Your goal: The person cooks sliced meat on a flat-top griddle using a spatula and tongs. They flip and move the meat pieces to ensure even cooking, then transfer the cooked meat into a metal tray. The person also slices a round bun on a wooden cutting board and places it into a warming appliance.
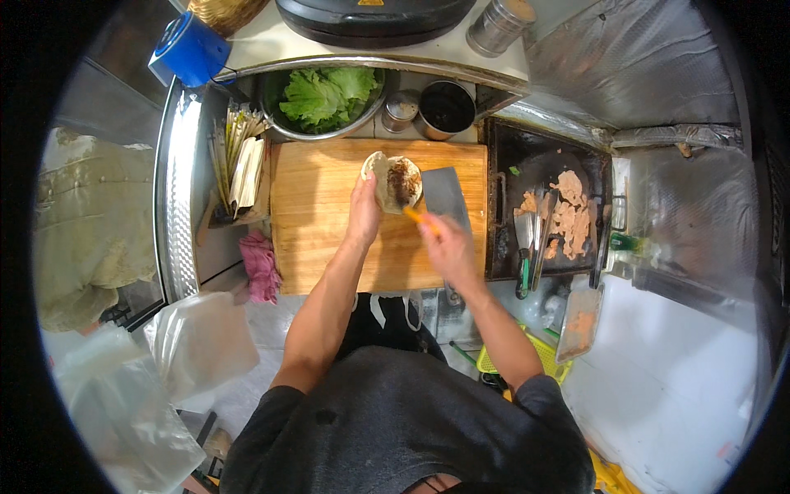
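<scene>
My left hand (365, 209) holds a split flatbread (386, 176) open above a wooden cutting board (321, 241). Dark sauce covers part of the bread's inner face. In my right hand (449, 247) is a brush with an orange handle (422, 221), its dark head touching the lower part of the bread. The right hand looks blurred. A cleaver (445, 194) lies on the board's right side, its blade beside the bread and its handle partly hidden by my right forearm.
Right of the board, a black griddle (503, 259) carries meat pieces (571, 222) and spatulas (524, 231). Behind stand a bowl of lettuce (327, 96), a shaker (400, 112) and a dark-filled metal pot (445, 110). Left are paper sleeves (247, 173) and a pink cloth (260, 267).
</scene>
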Tool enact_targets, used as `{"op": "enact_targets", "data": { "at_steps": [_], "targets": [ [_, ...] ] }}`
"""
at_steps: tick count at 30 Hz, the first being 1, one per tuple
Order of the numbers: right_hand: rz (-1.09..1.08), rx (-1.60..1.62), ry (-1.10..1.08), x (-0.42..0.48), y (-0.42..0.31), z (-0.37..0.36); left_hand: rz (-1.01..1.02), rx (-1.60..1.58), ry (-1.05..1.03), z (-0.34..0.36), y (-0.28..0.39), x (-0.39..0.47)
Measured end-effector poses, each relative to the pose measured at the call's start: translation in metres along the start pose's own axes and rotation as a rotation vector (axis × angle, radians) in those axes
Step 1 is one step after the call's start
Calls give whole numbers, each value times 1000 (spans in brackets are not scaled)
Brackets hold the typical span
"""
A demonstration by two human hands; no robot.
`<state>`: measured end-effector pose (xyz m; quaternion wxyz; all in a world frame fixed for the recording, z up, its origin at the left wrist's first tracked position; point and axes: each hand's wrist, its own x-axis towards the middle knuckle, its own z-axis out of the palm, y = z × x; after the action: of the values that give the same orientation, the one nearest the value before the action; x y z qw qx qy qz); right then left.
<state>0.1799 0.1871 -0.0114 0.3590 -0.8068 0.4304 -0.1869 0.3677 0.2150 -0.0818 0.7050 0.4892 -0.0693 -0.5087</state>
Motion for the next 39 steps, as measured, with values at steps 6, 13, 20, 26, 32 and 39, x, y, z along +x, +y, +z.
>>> {"op": "enact_targets", "data": {
  "at_steps": [6, 13, 20, 26, 32, 39],
  "targets": [
    [60, -13, 137, 15, -2, -26, -23, 49, 20, -4, -2, 1],
    [132, 35, 174, 36, -38, -45, 79, 78, 54, -27, -17, 8],
    [391, 380, 232, 193, 57, -47, 83, 761, -78, -7, 4, -65],
    [168, 138, 212, 74, -9, -59, 902, 54, -403, 60, 254, -170],
    [246, 492, 12, -40, -27, -44, 1658, 27, -495, 110, 404, -268],
    [9, 90, -2, -99, -9, -63, 1619, 163, -598, 124, 403, -277]
  ]
}}
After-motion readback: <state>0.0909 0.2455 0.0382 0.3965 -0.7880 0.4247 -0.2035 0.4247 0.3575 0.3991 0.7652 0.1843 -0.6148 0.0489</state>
